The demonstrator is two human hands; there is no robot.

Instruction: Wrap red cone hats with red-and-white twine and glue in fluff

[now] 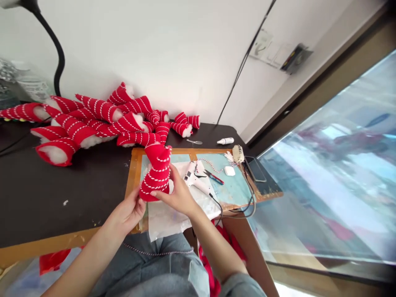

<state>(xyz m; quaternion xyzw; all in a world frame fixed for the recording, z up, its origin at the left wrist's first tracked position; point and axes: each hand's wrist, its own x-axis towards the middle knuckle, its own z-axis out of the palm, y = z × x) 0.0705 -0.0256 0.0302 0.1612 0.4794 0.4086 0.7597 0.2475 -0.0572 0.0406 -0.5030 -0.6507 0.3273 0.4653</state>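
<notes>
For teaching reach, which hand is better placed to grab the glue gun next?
Likely the right hand, nearer the glue gun; the left hand is beyond the red piece, though both hold it.

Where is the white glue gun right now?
In the head view, the glue gun lies right of centre on the work board, just beyond the right forearm and beside the red-handled snips.

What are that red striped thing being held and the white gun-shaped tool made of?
The red piece looks like soft, matte cloth, perhaps felt, wrapped in twisted textile cord; the cord's twist shows, but its fibre can't be told. The white gun-shaped tool seems to be hard plastic, judging by its smooth, moulded body with a slight sheen.
</notes>
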